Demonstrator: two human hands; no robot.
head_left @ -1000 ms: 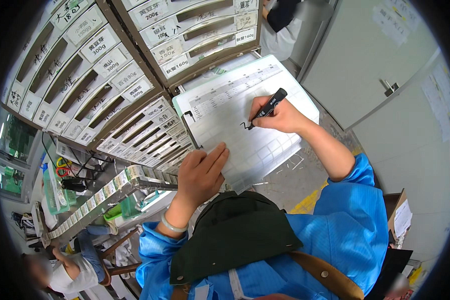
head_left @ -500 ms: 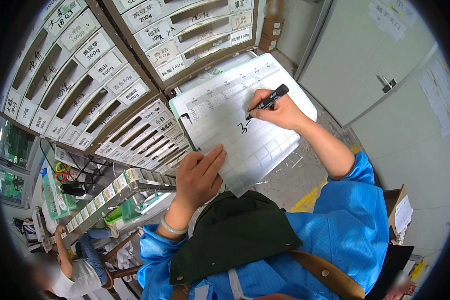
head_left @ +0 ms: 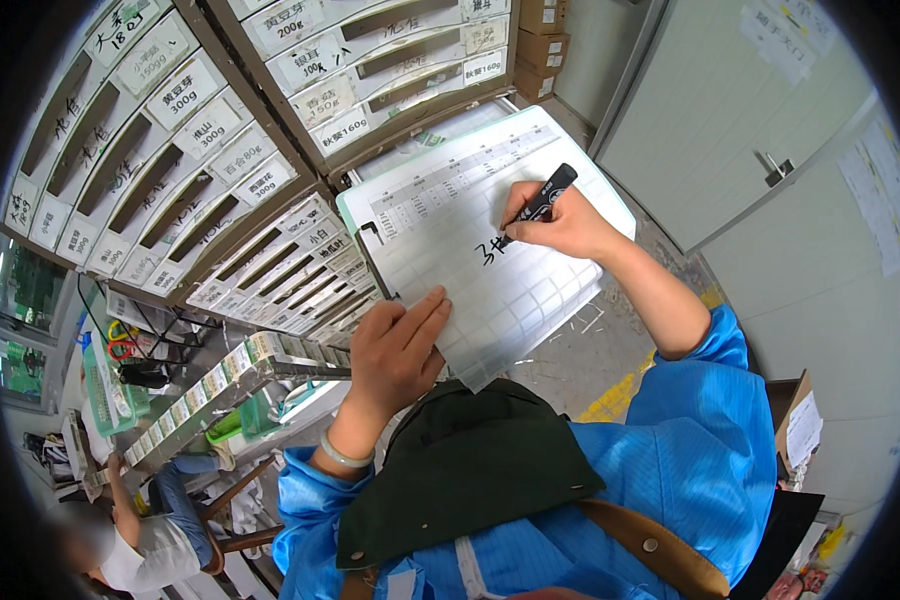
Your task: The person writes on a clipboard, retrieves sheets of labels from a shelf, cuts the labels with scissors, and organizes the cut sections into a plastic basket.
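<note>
A white sheet of paper (head_left: pixel 425 258) with a printed table lies on a clipboard (head_left: pixel 530 112) with a pale green edge. My right hand (head_left: pixel 575 225) grips a thick black marker pen (head_left: pixel 554 190). Its tip meets the sheet beside some fresh black handwriting (head_left: pixel 488 250). On the sheet's lower left part, my left hand (head_left: pixel 398 348) lies with its fingers stretched out, pressing the paper. A black clip (head_left: pixel 372 234) sits at the clipboard's left edge.
Racks of slotted, labelled holders (head_left: pixel 185 110) fill the left and far side. A closed door (head_left: pixel 730 130) stands at the right, with cardboard boxes (head_left: pixel 542 52) beyond the rack. Another person (head_left: pixel 150 550) sits at the lower left, near a green basket (head_left: pixel 115 385).
The marker has moved slightly right and down, and more black strokes stand on the sheet. My left hand stays in place.
</note>
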